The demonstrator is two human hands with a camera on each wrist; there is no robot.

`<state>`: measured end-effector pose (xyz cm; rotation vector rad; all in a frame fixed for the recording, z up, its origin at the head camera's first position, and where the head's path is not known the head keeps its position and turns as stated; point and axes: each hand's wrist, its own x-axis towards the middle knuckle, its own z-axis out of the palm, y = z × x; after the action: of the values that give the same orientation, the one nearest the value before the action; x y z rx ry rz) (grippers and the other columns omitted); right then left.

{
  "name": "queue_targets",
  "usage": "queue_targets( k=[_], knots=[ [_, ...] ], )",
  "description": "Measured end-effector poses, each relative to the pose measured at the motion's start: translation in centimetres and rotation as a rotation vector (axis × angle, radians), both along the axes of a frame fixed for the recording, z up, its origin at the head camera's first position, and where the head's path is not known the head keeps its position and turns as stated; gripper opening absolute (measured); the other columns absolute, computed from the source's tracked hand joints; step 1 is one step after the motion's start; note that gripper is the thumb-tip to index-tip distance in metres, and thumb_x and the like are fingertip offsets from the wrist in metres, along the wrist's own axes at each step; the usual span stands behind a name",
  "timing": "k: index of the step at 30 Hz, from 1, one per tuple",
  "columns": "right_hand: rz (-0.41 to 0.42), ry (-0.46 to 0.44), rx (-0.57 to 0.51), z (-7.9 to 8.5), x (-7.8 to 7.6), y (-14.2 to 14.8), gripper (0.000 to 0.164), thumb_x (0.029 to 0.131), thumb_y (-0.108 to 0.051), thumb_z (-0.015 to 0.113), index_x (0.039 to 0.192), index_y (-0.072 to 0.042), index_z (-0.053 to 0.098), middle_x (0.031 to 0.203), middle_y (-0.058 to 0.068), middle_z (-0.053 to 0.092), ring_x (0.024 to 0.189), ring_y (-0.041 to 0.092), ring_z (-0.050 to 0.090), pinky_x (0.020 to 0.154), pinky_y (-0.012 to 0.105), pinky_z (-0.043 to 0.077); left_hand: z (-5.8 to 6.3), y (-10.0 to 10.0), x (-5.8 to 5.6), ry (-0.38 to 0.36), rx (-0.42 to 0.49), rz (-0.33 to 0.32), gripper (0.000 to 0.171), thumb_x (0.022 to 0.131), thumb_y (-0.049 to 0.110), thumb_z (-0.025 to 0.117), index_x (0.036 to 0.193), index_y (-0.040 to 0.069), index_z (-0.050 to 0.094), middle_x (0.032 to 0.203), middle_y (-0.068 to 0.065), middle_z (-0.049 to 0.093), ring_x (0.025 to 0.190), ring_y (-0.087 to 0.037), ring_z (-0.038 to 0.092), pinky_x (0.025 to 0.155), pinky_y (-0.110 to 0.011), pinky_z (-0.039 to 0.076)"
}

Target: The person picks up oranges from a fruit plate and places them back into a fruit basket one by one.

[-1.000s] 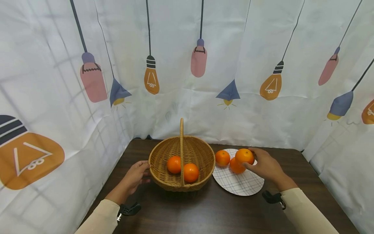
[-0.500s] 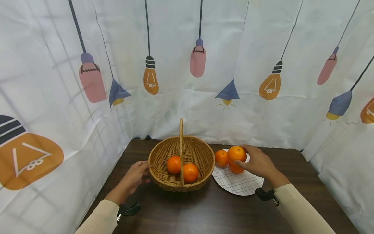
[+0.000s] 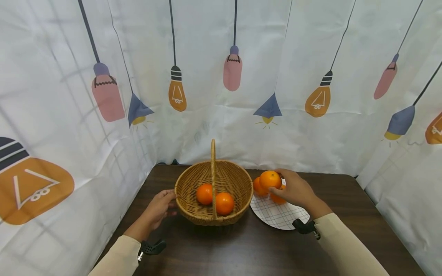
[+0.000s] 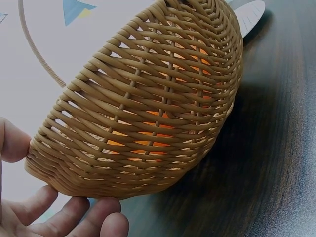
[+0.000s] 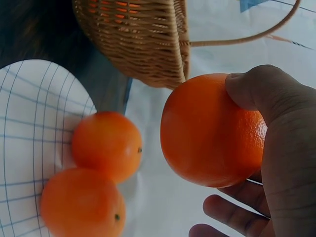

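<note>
My right hand (image 3: 297, 188) holds an orange (image 3: 270, 180) between thumb and fingers, raised over the plate. In the right wrist view that orange (image 5: 212, 131) overlaps the edge of the basket. Two more oranges, a rear one (image 5: 107, 145) and a front one (image 5: 83, 205), sit on the white checked plate (image 3: 276, 218). My left hand (image 3: 159, 209) pinches the left rim of the wicker basket (image 3: 186, 209), thumb at the rim and fingers against the outer side. Inside the basket lie two oranges, one left (image 3: 205, 194) and one right (image 3: 225, 203) of the tall handle (image 3: 213, 168).
The dark wooden table (image 3: 221, 253) carries both basket and plate, the plate just right of the basket. A white curtain (image 3: 207, 130) printed with lamps hangs behind the table and along its sides. The basket's arched handle rises over its middle.
My right hand has moved left with the orange, from over the plate's middle toward the basket. The left hand stays at the basket's rim.
</note>
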<state>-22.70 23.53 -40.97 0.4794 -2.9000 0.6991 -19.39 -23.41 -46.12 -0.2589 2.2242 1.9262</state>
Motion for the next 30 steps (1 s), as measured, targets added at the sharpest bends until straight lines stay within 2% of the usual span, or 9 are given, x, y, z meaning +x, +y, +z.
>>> queue_targets(
  k=[19, 30],
  knots=[
    [0.062, 0.025, -0.046, 0.8, -0.8, -3.1, 0.073, 0.086, -0.053, 0.078, 0.145, -0.016, 0.055, 0.137, 0.009, 0.060, 0.117, 0.031, 0.060, 0.090, 0.057, 0.052, 0.0, 0.0, -0.1, -0.001, -0.013, 0.015, 0.047, 0.104, 0.022, 0.050, 0.143, -0.005, 0.045, 0.125, -0.020, 0.057, 0.096, -0.024, 0.064, 0.078, -0.041, 0.057],
    [0.063, 0.017, -0.072, 0.5, -0.9, -5.2, 0.075, 0.085, -0.055, 0.077, 0.146, -0.016, 0.054, 0.143, 0.010, 0.055, 0.114, 0.031, 0.060, 0.087, 0.053, 0.052, 0.1, 0.1, 0.1, -0.001, -0.017, 0.016, 0.045, 0.104, 0.022, 0.050, 0.140, -0.005, 0.047, 0.123, -0.018, 0.057, 0.098, -0.025, 0.063, 0.081, -0.044, 0.056]
  ],
)
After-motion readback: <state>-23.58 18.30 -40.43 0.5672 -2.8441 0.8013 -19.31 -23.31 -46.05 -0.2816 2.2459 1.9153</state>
